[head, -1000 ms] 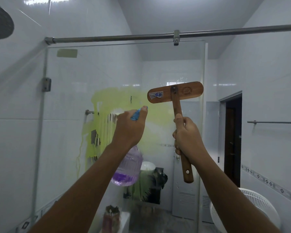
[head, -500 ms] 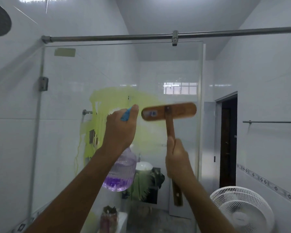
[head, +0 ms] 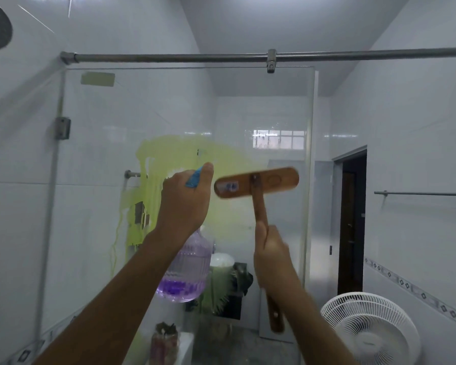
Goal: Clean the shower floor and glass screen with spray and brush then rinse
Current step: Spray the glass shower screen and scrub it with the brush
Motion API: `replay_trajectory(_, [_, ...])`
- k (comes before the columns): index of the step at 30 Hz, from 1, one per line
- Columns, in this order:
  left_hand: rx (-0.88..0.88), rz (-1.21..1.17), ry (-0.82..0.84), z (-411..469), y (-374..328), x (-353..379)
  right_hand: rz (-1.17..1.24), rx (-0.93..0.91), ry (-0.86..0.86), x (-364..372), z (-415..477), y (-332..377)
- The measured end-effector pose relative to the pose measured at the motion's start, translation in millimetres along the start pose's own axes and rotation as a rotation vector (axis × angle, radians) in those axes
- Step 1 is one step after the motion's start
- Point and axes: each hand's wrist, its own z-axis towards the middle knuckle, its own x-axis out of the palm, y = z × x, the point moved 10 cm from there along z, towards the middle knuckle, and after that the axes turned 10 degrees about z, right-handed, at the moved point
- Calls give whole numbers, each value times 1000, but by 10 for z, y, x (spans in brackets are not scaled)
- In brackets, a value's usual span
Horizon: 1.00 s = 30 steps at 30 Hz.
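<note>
The left hand (head: 186, 204) gripped a clear plastic spray bottle (head: 186, 272) holding purple liquid, just left of a wooden long-handled brush (head: 257, 182) gripped by the right hand (head: 270, 248). Behind the brush, yellow-green foam (head: 174, 159) streaked the glass shower screen (head: 103, 154).

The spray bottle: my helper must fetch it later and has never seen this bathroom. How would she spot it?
Look at the glass screen smeared with yellow-green foam. In front of it the left hand grips the spray bottle. It is clear ribbed plastic with purple liquid at the bottom and a blue trigger, unlike the wooden brush beside it.
</note>
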Motion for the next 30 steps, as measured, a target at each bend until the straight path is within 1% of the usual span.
replay_trajectory(2, [-3,13,-10,6,-7,-8,-44,-48,-43,-134,329,367])
replay_trajectory(4, [-3,13,-18,7,-26,-10,-64,-52,-55,-233,636,661])
replay_trajectory(6, [-8,4,-24,8,-36,-16,-40,-45,-48,-232,707,703])
replay_trajectory(9, [-20,3,-17,-6,-37,-23,-45,-27,-27,-54,294,239])
replay_trajectory(11, [-12,7,-12,-22,-36,-47,10,39,21,100,-120,-161])
replay_trajectory(13, [-1,15,-11,-33,-26,-77,49,106,66,183,-309,-308])
replay_trajectory(15, [-2,24,-16,-29,-19,-94,40,88,58,150,-164,-125])
replay_trajectory(18, [-13,37,-22,-4,-8,-92,-56,0,-3,-15,363,454])
replay_trajectory(20, [-18,38,-26,7,1,-93,-67,-4,-21,-98,680,761])
replay_trajectory(22, [-19,38,-27,10,13,-104,-48,-4,-17,-96,761,854])
replay_trajectory(24, [-14,49,-26,6,16,-121,-58,-1,3,-21,575,666])
replay_trajectory(26, [-19,56,-27,5,48,-152,-63,11,29,79,225,272])
replay_trajectory(28, [-18,65,-34,12,97,-208,-37,77,95,194,-116,-71])
replay_trajectory(30, [-22,79,-24,29,118,-224,-61,108,119,197,-186,-127])
